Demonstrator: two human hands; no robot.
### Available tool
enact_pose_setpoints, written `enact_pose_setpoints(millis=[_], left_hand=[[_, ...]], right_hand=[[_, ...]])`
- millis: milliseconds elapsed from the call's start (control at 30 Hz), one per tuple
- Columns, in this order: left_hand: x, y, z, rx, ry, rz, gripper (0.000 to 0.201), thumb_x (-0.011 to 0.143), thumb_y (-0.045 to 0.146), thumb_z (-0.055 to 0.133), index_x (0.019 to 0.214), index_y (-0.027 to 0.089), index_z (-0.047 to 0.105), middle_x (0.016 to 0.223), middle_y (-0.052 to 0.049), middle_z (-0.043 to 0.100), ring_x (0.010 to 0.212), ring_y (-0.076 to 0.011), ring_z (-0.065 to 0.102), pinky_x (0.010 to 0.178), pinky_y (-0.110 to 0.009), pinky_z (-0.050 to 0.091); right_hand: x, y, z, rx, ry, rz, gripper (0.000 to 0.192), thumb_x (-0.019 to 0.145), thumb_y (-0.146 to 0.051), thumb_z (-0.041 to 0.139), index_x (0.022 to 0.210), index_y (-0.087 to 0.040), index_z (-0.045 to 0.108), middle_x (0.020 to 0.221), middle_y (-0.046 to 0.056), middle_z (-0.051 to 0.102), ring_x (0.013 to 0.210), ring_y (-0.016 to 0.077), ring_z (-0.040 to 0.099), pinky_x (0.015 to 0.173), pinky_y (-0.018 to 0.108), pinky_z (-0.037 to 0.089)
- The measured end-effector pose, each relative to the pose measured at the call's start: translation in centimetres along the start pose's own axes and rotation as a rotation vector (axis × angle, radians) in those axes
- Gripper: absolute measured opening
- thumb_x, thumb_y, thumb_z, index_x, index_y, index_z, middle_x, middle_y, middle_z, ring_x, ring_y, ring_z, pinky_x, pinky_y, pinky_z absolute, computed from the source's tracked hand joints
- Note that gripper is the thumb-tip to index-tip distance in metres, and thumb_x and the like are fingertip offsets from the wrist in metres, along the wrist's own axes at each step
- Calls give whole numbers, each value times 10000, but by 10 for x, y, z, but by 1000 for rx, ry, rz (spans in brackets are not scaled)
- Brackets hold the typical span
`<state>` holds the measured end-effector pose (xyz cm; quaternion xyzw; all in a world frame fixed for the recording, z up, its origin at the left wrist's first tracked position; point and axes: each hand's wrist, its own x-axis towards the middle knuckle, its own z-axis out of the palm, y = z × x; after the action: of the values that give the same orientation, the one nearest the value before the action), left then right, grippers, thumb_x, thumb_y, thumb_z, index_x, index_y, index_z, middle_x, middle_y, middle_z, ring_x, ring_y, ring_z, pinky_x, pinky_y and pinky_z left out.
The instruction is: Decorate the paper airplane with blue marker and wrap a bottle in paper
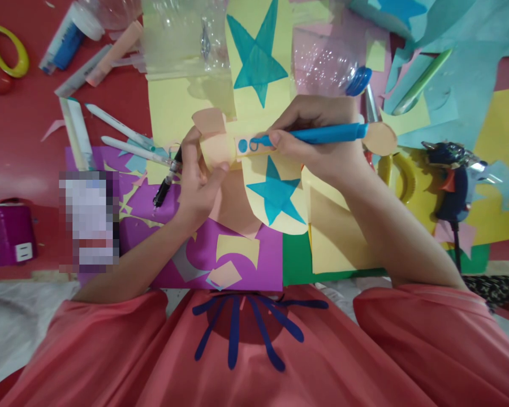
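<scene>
Red table; right hand's blue marker lies level, tip leftward

We can read no words, brand names or numbers anywhere in this view. The only drawn marks we find are a filled blue dot and a blue ring on the peach paper strip. A pixelated patch at the left hides whatever lies beneath it.
</scene>
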<state>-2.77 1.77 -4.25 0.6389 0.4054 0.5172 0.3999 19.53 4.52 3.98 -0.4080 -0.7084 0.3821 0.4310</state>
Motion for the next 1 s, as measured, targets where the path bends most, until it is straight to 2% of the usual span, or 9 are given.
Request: enact_pose_setpoints(millis=[100, 333, 533, 800, 1000], left_hand=[[0, -4, -2, 17, -33, 25, 495, 863, 431, 685, 1299, 423, 451, 1262, -5, 540, 1274, -248, 519, 1148, -461, 406], [-1, -13, -5, 19, -69, 66, 555, 870, 389, 674, 1350, 426, 396, 1268, -29, 509, 1233, -242, 514, 1166, -514, 378], [-1, -15, -5, 15, -71, 63, 560, 852, 413, 692, 1336, 421, 410, 1271, -36, 504, 1259, -258, 504, 1165, -526, 377], [1, -12, -7, 9, -104, 73, 592, 856, 410, 706, 1361, 411, 398, 1372, -34, 493, 1342, -275, 477, 1148, -518, 406], [2, -13, -8, 24, -129, 118, 602, 877, 395, 685, 1393, 394, 374, 1415, -52, 479, 1362, -276, 474, 1147, -528, 412]], right_hand=[[0, 0, 0, -19, -26, -2, 197, 810, -307, 698, 646, -212, 645, 633, -6, 641, 568, 117, 551, 515, 263, 395], [0, 0, -1, -44, -85, 79, 239, 817, -361, 687, 642, -218, 609, 675, 10, 660, 634, 143, 610, 571, 280, 490], [2, 0, -1, -2, -52, 90, 236, 787, -304, 715, 620, -232, 564, 619, -6, 637, 600, 150, 609, 562, 292, 499], [2, -2, -1, -16, 35, 38, 184, 758, -211, 693, 608, -228, 588, 631, -6, 660, 580, 130, 584, 535, 277, 459], [1, -1, -1, 19, -5, 34, 163, 783, -222, 693, 641, -227, 615, 645, -9, 655, 605, 138, 610, 549, 279, 445]])
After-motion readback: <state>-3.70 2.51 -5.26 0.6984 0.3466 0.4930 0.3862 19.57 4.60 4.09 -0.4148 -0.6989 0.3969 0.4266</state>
